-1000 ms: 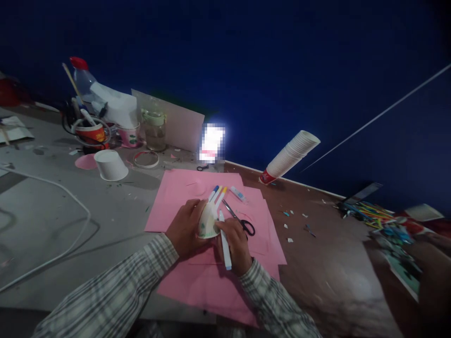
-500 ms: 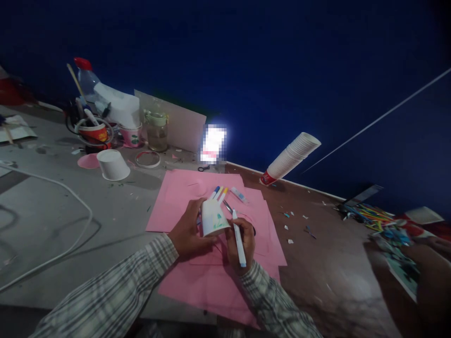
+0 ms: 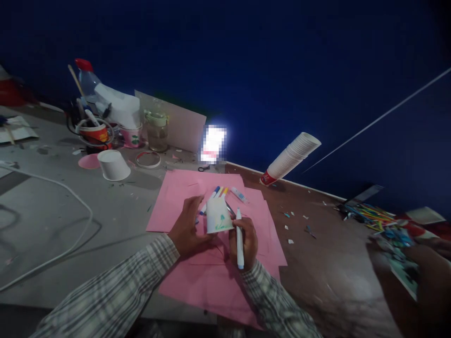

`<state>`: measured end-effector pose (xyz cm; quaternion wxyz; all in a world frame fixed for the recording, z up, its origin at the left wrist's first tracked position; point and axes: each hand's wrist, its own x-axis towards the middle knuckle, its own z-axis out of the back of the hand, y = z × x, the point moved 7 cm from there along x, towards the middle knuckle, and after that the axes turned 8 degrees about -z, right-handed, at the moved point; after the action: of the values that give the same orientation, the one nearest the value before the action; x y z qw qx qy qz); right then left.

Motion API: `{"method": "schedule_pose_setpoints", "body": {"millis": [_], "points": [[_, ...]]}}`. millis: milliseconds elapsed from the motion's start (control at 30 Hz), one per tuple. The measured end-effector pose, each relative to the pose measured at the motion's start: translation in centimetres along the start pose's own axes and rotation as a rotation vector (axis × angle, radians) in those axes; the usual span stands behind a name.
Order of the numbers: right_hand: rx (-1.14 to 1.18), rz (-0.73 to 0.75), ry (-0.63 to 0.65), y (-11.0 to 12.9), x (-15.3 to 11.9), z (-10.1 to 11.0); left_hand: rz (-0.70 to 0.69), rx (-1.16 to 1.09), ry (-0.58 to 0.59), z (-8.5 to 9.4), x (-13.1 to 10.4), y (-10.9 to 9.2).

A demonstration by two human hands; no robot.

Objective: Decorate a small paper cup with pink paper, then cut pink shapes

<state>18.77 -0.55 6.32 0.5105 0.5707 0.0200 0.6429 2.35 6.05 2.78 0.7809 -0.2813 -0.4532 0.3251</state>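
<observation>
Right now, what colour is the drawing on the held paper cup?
The drawing on the paper cup is green, clearest in the head view.

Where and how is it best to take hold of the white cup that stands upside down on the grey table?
I would reach from above and grip the white cup by opposite side walls, just above its rim. It rests on its wide rim and narrows upward, so fingers may slip higher up. The pink disc lies close on its left.

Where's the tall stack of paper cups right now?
In the head view, the stack of paper cups leans against the blue wall, right of the glowing screen and beyond the pink sheets.
</observation>
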Motion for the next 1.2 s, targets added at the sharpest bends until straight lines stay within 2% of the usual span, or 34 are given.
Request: {"method": "schedule_pose_setpoints", "body": {"millis": [100,200,400,533,633,800,1000,1067,1200], "points": [[-0.048,0.150,-0.050,0.2,-0.2,0.4,0.040,0.024,0.018,-0.2,-0.1,0.6],[-0.056,0.233,-0.046,0.4,-0.4,0.4,0.038,0.058,0.036,-0.4,-0.1,0.7],[-0.040,0.264,0.053,1.6,0.0,0.3,-0.006,0.071,0.061,-0.6,-0.1,0.2],[-0.056,0.294,0.099,2.6,-0.1,0.1,0.075,0.010,0.113,-0.8,-0.1,0.2],[-0.064,0.302,0.134,2.9,-0.4,-0.3,0.149,-0.075,0.092,-0.7,-0.2,0.3],[-0.057,0.201,0.087,2.2,-0.5,-0.1,0.222,-0.268,0.031,-0.8,-0.3,0.9],[0.039,-0.091,0.066,-0.1,0.0,0.3,0.267,-0.288,-0.020,-0.4,-0.4,2.0],[0.076,-0.116,0.060,-0.3,-0.1,0.3,0.279,-0.289,0.001,-0.5,-0.5,2.1],[0.045,-0.098,0.138,0.0,-0.1,-0.4,0.285,-0.245,0.049,-0.8,-0.6,1.8]]}}
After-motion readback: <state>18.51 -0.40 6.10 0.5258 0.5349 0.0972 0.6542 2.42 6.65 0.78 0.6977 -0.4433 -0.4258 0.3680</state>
